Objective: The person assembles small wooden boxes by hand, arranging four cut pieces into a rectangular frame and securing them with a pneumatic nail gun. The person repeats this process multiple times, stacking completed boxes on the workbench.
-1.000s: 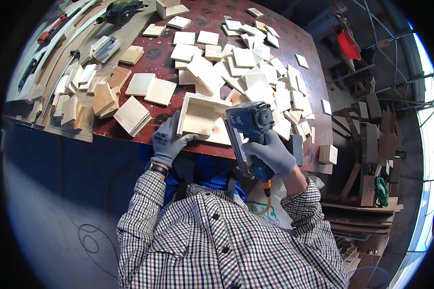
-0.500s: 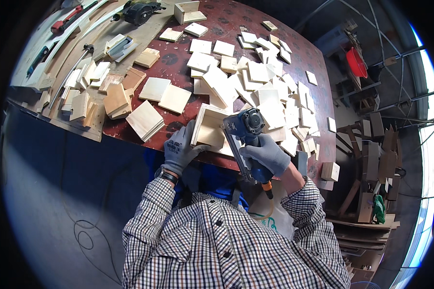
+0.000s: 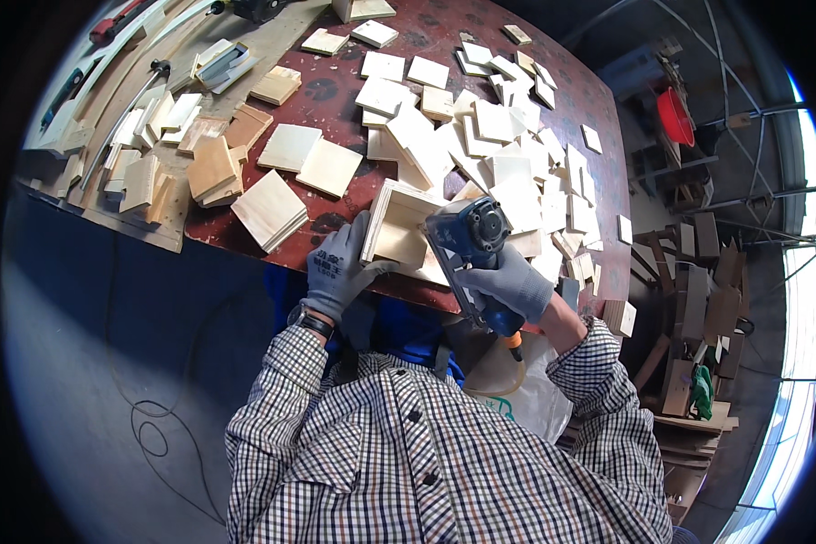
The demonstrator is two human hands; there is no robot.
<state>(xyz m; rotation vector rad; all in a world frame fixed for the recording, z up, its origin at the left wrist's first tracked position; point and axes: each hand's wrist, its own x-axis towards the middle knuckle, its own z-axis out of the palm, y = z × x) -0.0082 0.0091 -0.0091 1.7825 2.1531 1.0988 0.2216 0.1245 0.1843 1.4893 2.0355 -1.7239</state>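
Observation:
An open wooden box frame (image 3: 372, 238) of pale boards lies at the near edge of the dark red table. My gloved left hand (image 3: 339, 269) grips its near left corner, thumb reaching along the near side and fingers behind the left wall. In my gloved right hand (image 3: 515, 283) is a blue nail gun (image 3: 470, 232), held by its handle. The gun's long magazine slants along the right side of the box. Its nose is hidden, so I cannot tell whether it touches the wood. An orange fitting (image 3: 514, 341) joins a hose to the handle's lower end.
Loose square boards (image 3: 510, 172) are heaped just beyond the box and to its right. Nearer my left hand sit a stack of boards (image 3: 269, 210) and two flat squares. A wooden side bench (image 3: 168, 234) at left carries offcuts, a hammer (image 3: 160, 69) and other tools.
The view has turned slightly. The nail gun has shifted a little to the right and tilted, while my left hand keeps its grip on the box frame.

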